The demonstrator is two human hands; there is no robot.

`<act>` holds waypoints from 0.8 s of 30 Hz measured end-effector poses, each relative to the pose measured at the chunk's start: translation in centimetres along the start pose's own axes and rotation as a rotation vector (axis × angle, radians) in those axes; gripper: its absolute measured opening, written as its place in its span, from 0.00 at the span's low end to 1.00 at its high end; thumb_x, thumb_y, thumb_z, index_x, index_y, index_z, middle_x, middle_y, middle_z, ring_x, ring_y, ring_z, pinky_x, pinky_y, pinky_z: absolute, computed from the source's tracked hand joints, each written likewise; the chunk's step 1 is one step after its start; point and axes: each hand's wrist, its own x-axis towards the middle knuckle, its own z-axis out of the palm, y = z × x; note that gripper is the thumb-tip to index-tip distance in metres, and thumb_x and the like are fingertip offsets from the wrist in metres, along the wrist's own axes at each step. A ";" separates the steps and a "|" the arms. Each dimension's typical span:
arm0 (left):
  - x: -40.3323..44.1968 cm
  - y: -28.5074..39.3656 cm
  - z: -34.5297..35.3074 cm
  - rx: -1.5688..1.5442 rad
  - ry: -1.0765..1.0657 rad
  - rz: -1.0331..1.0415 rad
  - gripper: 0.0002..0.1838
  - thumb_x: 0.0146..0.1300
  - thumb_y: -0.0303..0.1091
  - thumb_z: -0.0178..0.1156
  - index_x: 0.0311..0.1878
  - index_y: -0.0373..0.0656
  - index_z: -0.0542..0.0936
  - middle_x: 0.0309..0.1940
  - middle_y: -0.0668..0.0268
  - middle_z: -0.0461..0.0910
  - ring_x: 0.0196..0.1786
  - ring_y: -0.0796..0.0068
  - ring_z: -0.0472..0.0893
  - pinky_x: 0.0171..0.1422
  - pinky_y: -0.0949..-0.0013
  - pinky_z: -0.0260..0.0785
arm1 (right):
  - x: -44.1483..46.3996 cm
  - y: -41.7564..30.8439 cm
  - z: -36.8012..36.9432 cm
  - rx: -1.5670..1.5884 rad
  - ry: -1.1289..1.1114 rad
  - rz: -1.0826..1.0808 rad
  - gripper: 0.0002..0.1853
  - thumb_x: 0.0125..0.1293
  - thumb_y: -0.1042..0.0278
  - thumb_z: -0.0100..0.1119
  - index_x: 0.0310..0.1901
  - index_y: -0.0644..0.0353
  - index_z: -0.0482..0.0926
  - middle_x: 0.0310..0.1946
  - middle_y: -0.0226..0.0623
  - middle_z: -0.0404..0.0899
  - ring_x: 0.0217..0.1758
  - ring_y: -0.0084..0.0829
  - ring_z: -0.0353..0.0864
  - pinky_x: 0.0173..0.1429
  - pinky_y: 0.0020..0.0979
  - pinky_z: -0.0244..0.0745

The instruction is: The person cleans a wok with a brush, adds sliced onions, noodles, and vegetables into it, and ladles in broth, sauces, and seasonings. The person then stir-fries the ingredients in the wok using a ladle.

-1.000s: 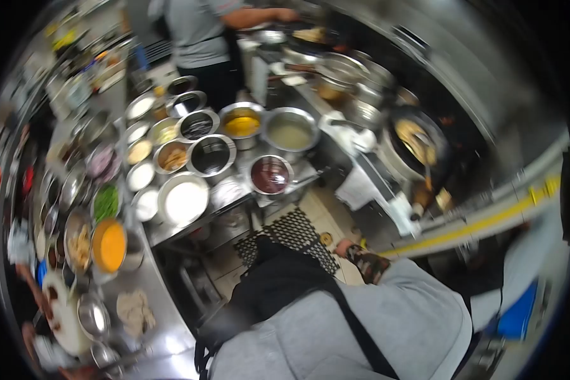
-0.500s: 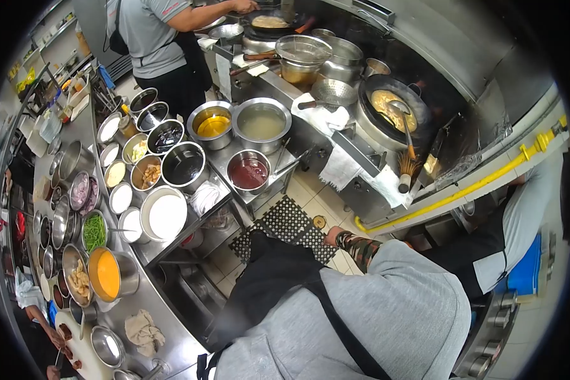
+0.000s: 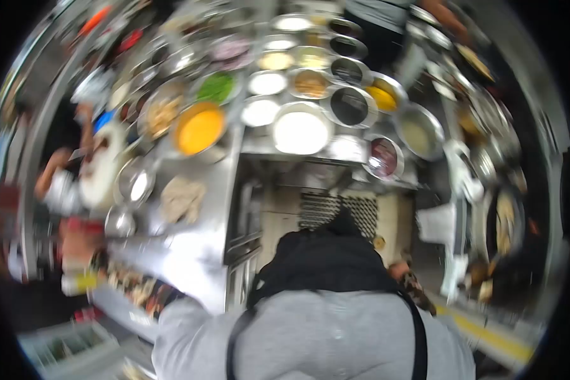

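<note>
My left hand (image 3: 81,240), smeared by motion, reaches out over the left end of the steel counter (image 3: 199,269). Its fingers cannot be made out. A thin rod-like thing (image 3: 139,239) lies beside it, and a small metal bowl (image 3: 120,221) is close by. Also near are a larger metal bowl (image 3: 134,180) and a crumpled beige cloth (image 3: 182,199). My right hand (image 3: 399,270) hangs low by my right side, below a camouflage sleeve (image 3: 417,294). It is blurred, its fingers are indistinct, and the floor is behind it.
Pots of orange liquid (image 3: 199,128), white contents (image 3: 301,128) and dark liquid (image 3: 351,106) stand ahead. A wok (image 3: 505,221) sits on the stove at right. Another person's hands (image 3: 58,158) are at a white cutting board (image 3: 102,164). A perforated mat (image 3: 316,209) covers some floor.
My view has swung left, so the counter and pots now lie ahead and the stove at the right edge. My left arm has come into view, stretched out over the counter's end.
</note>
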 end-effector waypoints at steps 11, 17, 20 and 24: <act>-19.9 18.1 -1.6 0.184 0.504 0.287 0.51 0.50 0.33 0.67 0.72 0.29 0.47 0.68 0.42 0.55 0.71 0.50 0.59 0.76 0.57 0.49 | 8.3 17.6 -25.5 -0.151 1.037 -0.346 0.14 0.62 0.65 0.58 0.42 0.68 0.82 0.37 0.48 0.83 0.41 0.43 0.83 0.50 0.46 0.76; -35.0 32.7 4.8 -0.521 -0.043 0.654 0.45 0.52 0.26 0.64 0.72 0.34 0.53 0.67 0.50 0.62 0.67 0.58 0.66 0.72 0.59 0.56 | 2.5 14.8 -36.6 -0.344 1.228 -0.052 0.14 0.58 0.65 0.59 0.40 0.68 0.81 0.35 0.53 0.82 0.40 0.50 0.81 0.47 0.47 0.76; -46.9 39.4 5.1 -0.744 -0.567 0.658 0.43 0.50 0.27 0.65 0.70 0.34 0.58 0.64 0.51 0.67 0.64 0.56 0.70 0.69 0.59 0.61 | 0.8 18.0 -39.1 -0.327 1.140 0.001 0.14 0.56 0.65 0.59 0.39 0.69 0.81 0.34 0.55 0.81 0.40 0.53 0.81 0.46 0.47 0.76; -58.8 43.6 4.1 -0.726 -1.053 0.614 0.40 0.51 0.21 0.63 0.69 0.36 0.61 0.65 0.56 0.67 0.62 0.61 0.74 0.65 0.61 0.65 | -2.2 20.3 -39.6 -0.296 1.096 0.158 0.15 0.53 0.66 0.60 0.38 0.69 0.80 0.33 0.58 0.80 0.40 0.57 0.80 0.44 0.47 0.76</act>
